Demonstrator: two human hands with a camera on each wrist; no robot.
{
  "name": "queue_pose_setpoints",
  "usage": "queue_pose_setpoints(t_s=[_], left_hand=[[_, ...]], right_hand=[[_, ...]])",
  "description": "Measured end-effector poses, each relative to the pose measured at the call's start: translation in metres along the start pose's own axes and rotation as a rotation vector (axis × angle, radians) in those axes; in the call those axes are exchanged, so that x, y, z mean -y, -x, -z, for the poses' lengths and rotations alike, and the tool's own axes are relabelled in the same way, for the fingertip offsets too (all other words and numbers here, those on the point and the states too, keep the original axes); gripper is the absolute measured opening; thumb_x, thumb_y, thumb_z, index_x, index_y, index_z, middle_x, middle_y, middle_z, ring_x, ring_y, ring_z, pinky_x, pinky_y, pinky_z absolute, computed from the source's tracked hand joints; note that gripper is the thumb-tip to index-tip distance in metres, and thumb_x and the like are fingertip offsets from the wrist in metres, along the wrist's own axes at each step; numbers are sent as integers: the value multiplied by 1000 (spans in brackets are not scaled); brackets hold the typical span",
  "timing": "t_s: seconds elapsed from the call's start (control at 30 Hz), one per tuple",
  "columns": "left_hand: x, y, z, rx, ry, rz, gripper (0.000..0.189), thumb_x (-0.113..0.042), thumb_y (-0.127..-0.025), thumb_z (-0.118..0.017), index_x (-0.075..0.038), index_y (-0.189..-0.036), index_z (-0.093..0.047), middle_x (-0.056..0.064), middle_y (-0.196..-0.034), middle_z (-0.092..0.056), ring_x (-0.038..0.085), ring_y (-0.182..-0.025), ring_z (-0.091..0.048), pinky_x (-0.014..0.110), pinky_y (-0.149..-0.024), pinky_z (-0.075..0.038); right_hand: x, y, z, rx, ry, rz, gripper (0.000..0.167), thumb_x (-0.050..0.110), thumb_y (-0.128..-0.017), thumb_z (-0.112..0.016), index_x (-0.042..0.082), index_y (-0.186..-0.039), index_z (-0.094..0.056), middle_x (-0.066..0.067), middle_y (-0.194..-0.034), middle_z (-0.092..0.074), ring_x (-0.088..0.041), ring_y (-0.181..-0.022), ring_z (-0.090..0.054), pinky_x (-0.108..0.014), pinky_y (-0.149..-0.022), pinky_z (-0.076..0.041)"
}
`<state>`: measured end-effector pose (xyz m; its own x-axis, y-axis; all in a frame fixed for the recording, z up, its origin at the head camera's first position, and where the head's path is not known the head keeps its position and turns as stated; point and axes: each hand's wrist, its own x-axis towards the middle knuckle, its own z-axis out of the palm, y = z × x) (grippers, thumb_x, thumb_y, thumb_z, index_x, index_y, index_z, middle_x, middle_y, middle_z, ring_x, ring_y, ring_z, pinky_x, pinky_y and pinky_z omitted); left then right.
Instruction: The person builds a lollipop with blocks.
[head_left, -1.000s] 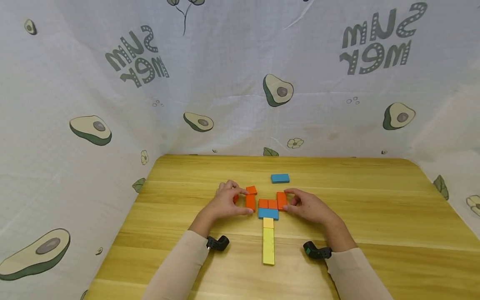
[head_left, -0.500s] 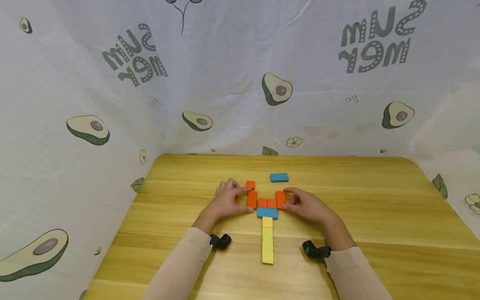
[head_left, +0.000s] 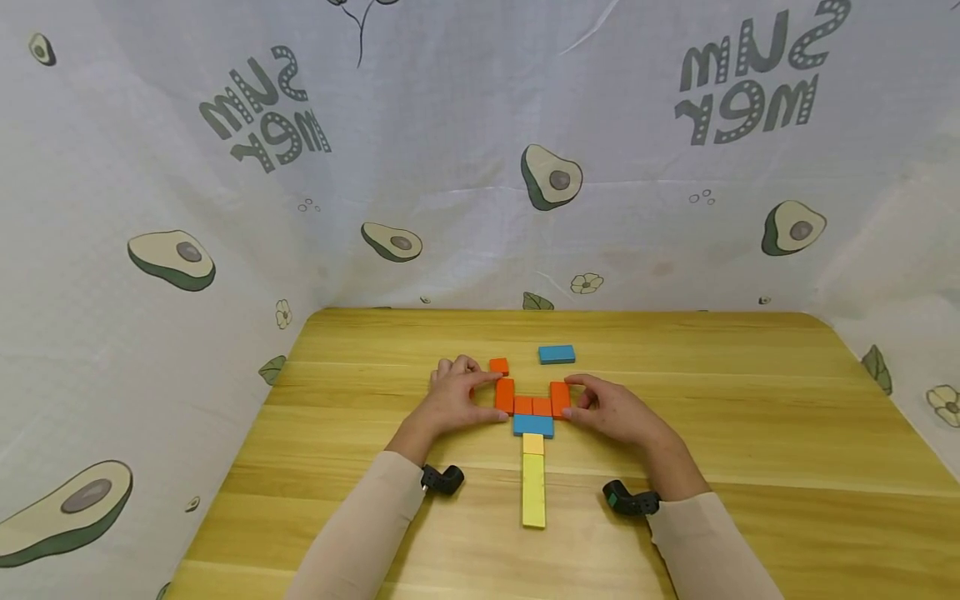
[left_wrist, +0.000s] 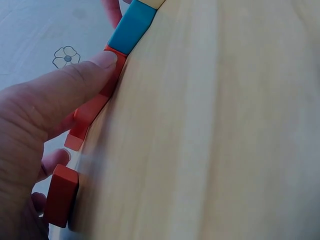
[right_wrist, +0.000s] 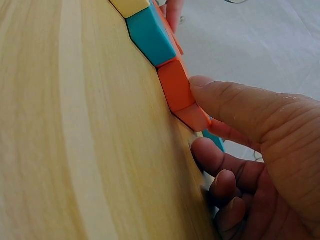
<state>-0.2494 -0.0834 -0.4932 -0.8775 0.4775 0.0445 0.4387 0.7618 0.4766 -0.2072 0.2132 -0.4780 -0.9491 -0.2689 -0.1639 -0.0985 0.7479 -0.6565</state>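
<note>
My left hand pinches an upright-lying orange-red block by its near and far ends, thumb in front. That block touches two small orange squares in the middle. On their other side my right hand pinches a matching orange-red block between thumb and index finger. A blue block lies against the squares' near side, followed by a small yellow-orange square and a long yellow block. Beside my left hand's lower fingers is another red block, mostly hidden in the head view.
A small red square lies just beyond the left index fingertip. Farther back is a loose blue block. The wooden table ends at a patterned white cloth. Black wrist cameras sit on both wrists.
My left hand has slid its orange-red block right and slightly away, closing the gap to the small squares. The small red square has shifted farther back and straightened. My right hand stays in place.
</note>
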Motion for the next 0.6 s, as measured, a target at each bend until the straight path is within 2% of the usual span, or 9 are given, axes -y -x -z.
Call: queue_pose_setpoints(t_s=[0.6], left_hand=[[0,0,0,6,-8,0,69,-65,-78,-79,-40,-141,-61,-2,-115,-47,21,-99,-32,38,-83,-23]], right_hand=[[1,0,0,3,-7,-15,57,36,-94,-74,11,-142,-54,-5,-97,-59,-19,-81,-51,-32,-72,-42]])
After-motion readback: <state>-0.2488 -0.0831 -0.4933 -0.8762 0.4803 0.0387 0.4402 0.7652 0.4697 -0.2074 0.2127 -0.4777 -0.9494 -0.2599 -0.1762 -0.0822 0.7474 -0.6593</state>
